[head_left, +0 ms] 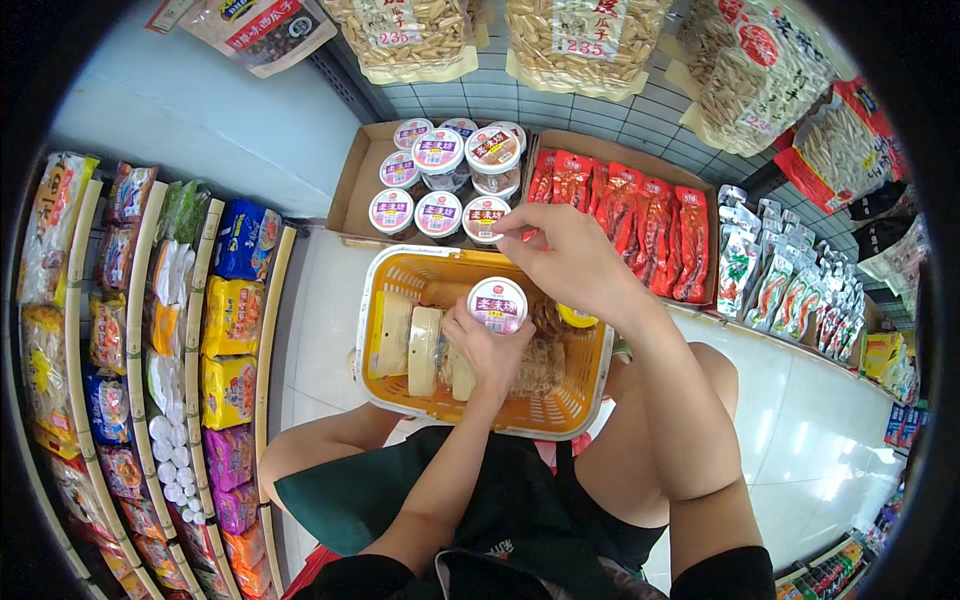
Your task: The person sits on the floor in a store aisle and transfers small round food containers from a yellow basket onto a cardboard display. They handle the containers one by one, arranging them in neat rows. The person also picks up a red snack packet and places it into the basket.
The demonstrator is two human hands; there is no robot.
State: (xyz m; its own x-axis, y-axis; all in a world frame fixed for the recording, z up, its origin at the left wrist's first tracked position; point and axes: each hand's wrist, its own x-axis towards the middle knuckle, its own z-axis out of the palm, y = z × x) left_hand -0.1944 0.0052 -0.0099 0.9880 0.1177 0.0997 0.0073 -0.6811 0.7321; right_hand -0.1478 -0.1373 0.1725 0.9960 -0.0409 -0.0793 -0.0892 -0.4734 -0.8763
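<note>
My left hand grips a round plastic tub with a white and purple lid, held over a yellow basket between my legs. My right hand reaches past the basket's far rim. Its fingers are bent together at the right edge of a red-and-white-lidded tub; whatever they may hold is hidden. That tub stands among several similar tubs, some stacked, in an open cardboard box. Inside the basket lie cream-coloured round containers, clear-wrapped packs and a yellow-lidded container.
Right of the tubs, another cardboard box holds red packets, with silver packets beyond. Bags of seeds hang on the tiled back wall. Slatted shelves with colourful packs stand at left. Pale floor tiles show at right.
</note>
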